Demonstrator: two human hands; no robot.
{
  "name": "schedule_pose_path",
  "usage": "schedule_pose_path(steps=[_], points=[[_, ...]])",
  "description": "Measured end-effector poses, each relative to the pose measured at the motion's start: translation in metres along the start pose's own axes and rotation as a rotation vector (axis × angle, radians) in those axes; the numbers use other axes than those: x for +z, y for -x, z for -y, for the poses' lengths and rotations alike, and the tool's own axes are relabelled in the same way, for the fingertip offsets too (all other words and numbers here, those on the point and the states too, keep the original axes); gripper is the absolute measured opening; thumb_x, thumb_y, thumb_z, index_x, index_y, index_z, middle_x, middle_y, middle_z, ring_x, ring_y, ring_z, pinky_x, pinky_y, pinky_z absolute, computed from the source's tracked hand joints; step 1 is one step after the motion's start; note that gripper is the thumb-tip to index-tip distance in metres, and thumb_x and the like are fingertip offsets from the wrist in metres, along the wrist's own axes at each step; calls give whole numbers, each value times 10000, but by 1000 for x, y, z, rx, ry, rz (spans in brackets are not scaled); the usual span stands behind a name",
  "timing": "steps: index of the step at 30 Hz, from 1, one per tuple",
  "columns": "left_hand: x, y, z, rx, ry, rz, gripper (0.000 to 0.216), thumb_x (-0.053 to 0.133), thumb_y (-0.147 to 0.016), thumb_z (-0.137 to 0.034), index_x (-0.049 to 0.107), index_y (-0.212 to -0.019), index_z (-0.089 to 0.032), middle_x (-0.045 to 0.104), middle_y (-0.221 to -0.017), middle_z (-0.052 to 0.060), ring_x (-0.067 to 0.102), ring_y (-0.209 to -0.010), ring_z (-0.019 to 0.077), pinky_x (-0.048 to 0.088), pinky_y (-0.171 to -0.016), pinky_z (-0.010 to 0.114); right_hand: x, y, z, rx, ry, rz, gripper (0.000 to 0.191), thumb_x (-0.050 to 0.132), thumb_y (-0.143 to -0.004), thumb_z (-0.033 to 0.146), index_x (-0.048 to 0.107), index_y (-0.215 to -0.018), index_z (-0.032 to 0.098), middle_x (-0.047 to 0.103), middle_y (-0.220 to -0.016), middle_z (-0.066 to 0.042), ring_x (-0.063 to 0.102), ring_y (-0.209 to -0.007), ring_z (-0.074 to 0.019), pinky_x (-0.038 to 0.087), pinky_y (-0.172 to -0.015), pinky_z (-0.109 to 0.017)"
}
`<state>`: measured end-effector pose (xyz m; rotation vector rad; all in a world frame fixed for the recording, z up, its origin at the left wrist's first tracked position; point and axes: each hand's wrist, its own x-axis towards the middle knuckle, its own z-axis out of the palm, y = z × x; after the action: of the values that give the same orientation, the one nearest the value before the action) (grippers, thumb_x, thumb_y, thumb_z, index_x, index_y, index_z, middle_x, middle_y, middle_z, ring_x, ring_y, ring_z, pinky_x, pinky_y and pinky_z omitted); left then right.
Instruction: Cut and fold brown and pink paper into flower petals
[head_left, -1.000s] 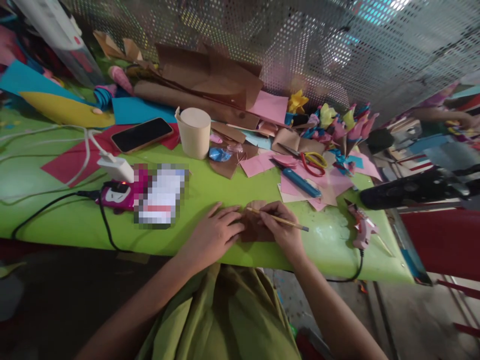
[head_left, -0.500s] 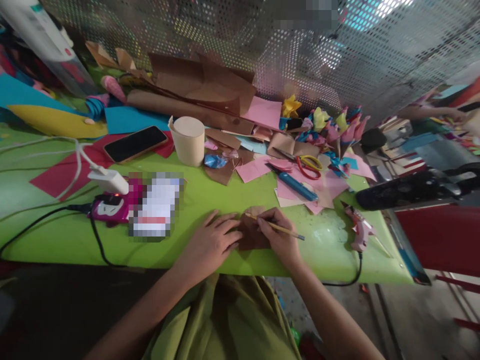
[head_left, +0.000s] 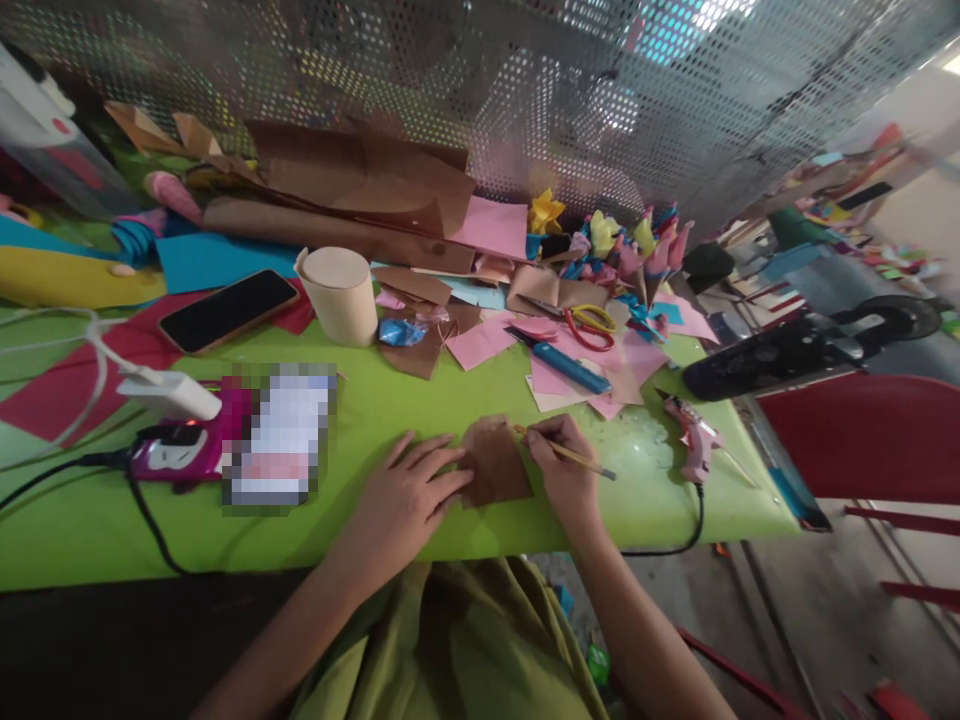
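A small piece of brown paper (head_left: 496, 465) lies on the green table in front of me. My left hand (head_left: 412, 490) rests flat beside it, fingers spread, with the fingertips on the paper's left edge. In my right hand (head_left: 566, 470) is a pencil (head_left: 581, 459), pinched between thumb and fingers. Its tip points left, close to the paper's upper right edge; whether it touches the paper I cannot tell. The pencil's far end sticks out to the right of the hand.
Left of my hands lie a blurred-out phone (head_left: 283, 435), a pink power strip (head_left: 187, 445) with cables and a dark phone (head_left: 229, 310). Behind are a paper roll (head_left: 341, 300), scissors (head_left: 589, 328), a blue cutter (head_left: 570, 367) and paper flowers (head_left: 645, 250). A glue gun (head_left: 694, 440) and black bottle (head_left: 772, 355) stand right.
My right hand with the pencil has moved from over the brown paper to its right edge, uncovering more of it. The whole view has shifted and tilted slightly.
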<state>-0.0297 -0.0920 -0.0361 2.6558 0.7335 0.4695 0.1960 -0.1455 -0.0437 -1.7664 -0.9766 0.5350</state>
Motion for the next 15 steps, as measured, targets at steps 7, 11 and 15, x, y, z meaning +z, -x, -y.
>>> schedule_pose_path(steps=[7,11,15], points=[[-1,0,-1,11,-14,4,308,606,-921,-157,663,-1205,-259,656,-1312,38,537,-1289,242,358,-1139,523,-1,-1,2,-29,23,-48,117,627,-795,303,578,-728,221,637,-638,10,580,-606,-166,434,-570,-282],[-1,0,-2,20,-12,-18,266,565,-953,-189,666,-1193,-241,651,-1322,46,531,-1293,244,372,-1130,518,-2,4,7,-64,19,-34,100,633,-793,289,586,-735,223,648,-645,10,588,-594,-162,443,-564,-275],[-1,0,-5,24,1,-22,267,587,-929,-154,667,-1175,-221,646,-1313,60,536,-1278,237,391,-1122,488,0,9,15,-119,-42,219,94,637,-807,294,614,-753,221,630,-610,22,562,-538,-141,420,-514,-250]])
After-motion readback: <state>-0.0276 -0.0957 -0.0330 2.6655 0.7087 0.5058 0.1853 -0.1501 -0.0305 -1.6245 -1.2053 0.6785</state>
